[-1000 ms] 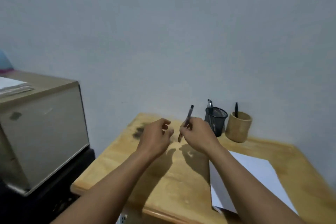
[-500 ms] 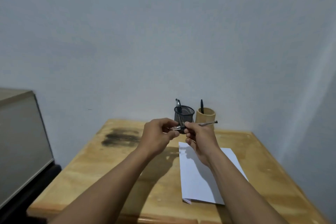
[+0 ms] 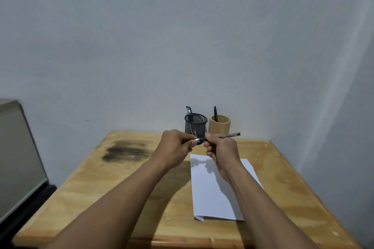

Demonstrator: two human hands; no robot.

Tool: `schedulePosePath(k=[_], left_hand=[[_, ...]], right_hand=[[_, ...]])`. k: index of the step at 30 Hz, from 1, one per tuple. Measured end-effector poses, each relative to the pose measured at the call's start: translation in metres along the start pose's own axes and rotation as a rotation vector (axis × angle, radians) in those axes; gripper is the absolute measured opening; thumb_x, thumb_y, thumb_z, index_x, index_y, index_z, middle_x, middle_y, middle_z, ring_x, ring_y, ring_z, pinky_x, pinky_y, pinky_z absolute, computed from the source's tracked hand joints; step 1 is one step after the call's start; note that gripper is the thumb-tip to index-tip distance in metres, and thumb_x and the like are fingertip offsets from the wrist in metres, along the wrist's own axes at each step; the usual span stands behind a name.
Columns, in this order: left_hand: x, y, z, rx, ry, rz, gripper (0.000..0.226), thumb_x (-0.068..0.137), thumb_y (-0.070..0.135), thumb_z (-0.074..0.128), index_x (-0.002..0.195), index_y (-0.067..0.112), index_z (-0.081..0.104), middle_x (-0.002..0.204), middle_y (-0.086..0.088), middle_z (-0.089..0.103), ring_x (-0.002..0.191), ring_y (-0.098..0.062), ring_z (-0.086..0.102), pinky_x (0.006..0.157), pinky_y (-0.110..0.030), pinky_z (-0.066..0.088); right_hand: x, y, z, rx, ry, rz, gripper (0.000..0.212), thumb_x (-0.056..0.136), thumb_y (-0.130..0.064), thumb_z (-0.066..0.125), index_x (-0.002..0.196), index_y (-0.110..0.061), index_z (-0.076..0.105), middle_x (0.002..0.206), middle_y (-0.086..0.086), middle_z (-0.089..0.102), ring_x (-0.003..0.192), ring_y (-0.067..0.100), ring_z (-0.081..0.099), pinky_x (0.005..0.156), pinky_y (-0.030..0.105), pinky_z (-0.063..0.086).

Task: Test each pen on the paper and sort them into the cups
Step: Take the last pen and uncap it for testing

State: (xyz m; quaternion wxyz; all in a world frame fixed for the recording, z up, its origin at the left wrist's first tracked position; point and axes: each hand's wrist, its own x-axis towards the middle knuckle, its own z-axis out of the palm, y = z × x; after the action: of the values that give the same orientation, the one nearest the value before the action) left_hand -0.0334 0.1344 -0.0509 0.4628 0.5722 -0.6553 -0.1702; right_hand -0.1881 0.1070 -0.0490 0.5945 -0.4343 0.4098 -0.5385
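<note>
I hold a slim dark pen (image 3: 228,136) level above the table, its far end pointing right. My right hand (image 3: 219,147) grips its barrel. My left hand (image 3: 178,143) pinches the left end, where a silver tip and a dark cap show between the two hands. Below them lies a white sheet of paper (image 3: 214,194) with faint scribbles near its top left corner. Behind the hands stand a black mesh cup (image 3: 196,124) holding one pen and a bamboo cup (image 3: 219,126) holding a black pen.
The wooden table (image 3: 121,188) has a dark stain (image 3: 125,150) at the back left. A beige cabinet (image 3: 18,157) stands to the left of the table. A plain wall runs close behind the cups and along the right side.
The view swung right, so the table now sits centred. The pen went from upright in my right hand to level, and my left hand took hold of its left end.
</note>
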Motion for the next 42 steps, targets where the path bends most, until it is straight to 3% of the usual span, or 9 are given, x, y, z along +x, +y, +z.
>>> schedulePosePath(k=[4,11,17,21,24,26,32,35,42], left_hand=[[0.000,-0.001,0.003,0.155,0.010,0.132,0.013,0.093,0.013,0.067,0.097,0.011,0.080,0.067,-0.011,0.069,0.061,-0.020,0.058,0.065,-0.034,0.049],[0.004,-0.009,0.004,0.107,0.004,0.051,0.012,0.091,0.014,0.068,0.087,0.012,0.080,0.065,-0.010,0.068,0.068,-0.030,0.065,0.064,-0.034,0.050],[0.009,-0.013,0.001,0.039,-0.023,-0.040,0.014,0.089,0.014,0.068,0.080,0.011,0.079,0.057,-0.003,0.062,0.058,-0.010,0.057,0.070,-0.036,0.059],[0.004,-0.005,0.004,0.140,-0.003,0.048,0.012,0.091,0.013,0.069,0.089,0.012,0.080,0.054,0.012,0.058,0.050,0.003,0.051,0.056,-0.013,0.040],[0.007,-0.015,0.003,0.067,0.001,-0.045,0.012,0.090,0.016,0.069,0.084,0.013,0.080,0.060,-0.002,0.067,0.059,-0.015,0.063,0.066,-0.029,0.054],[0.010,-0.032,-0.010,0.042,0.037,-0.109,0.015,0.090,0.017,0.069,0.082,0.008,0.078,0.063,-0.005,0.068,0.062,-0.024,0.065,0.065,-0.026,0.051],[0.005,-0.046,-0.011,0.130,0.045,-0.128,0.016,0.092,0.016,0.067,0.103,0.016,0.080,0.085,0.001,0.078,0.079,-0.011,0.068,0.067,-0.010,0.042],[0.012,-0.051,-0.001,0.195,-0.014,-0.171,0.019,0.093,0.019,0.066,0.107,0.017,0.079,0.104,0.000,0.077,0.098,-0.012,0.067,0.081,-0.018,0.044],[0.019,-0.073,0.024,0.338,0.026,-0.266,0.020,0.084,0.033,0.075,0.103,0.028,0.079,0.106,0.003,0.077,0.100,-0.018,0.067,0.088,-0.032,0.053]], right_hand=[[0.001,0.004,0.004,0.082,0.089,0.064,0.009,0.092,-0.004,0.066,0.084,0.000,0.065,0.055,0.005,0.056,0.045,0.010,0.046,0.043,0.020,0.041],[0.003,0.009,0.005,0.105,0.097,0.097,0.009,0.092,-0.003,0.066,0.084,0.001,0.065,0.059,0.008,0.057,0.047,0.009,0.049,0.048,0.020,0.044],[0.005,0.010,0.009,0.123,0.131,0.107,0.005,0.091,-0.001,0.066,0.087,0.002,0.064,0.059,0.009,0.058,0.044,0.009,0.049,0.045,0.019,0.045],[0.005,0.009,0.012,0.151,0.160,0.152,0.010,0.090,0.002,0.064,0.080,0.001,0.063,0.057,0.009,0.055,0.039,0.009,0.048,0.040,0.018,0.044],[0.009,0.008,0.008,0.136,0.177,0.137,0.012,0.089,0.002,0.064,0.077,0.000,0.063,0.052,0.007,0.055,0.037,0.008,0.046,0.039,0.018,0.042],[0.016,0.005,-0.009,0.164,0.236,0.110,0.009,0.090,0.002,0.063,0.081,0.001,0.064,0.049,0.005,0.055,0.035,0.006,0.043,0.036,0.017,0.037],[0.006,0.017,-0.031,-0.028,0.164,0.105,0.017,0.092,-0.009,0.069,0.088,0.007,0.071,0.061,0.007,0.063,0.048,0.011,0.050,0.040,0.018,0.045],[0.005,0.033,-0.024,-0.056,0.151,0.109,0.021,0.093,-0.013,0.068,0.092,0.007,0.073,0.068,0.011,0.068,0.054,0.015,0.056,0.049,0.026,0.047],[0.009,0.051,-0.020,-0.128,0.133,0.078,0.016,0.097,-0.013,0.064,0.095,-0.002,0.075,0.080,0.018,0.074,0.069,0.022,0.065,0.057,0.030,0.056]])
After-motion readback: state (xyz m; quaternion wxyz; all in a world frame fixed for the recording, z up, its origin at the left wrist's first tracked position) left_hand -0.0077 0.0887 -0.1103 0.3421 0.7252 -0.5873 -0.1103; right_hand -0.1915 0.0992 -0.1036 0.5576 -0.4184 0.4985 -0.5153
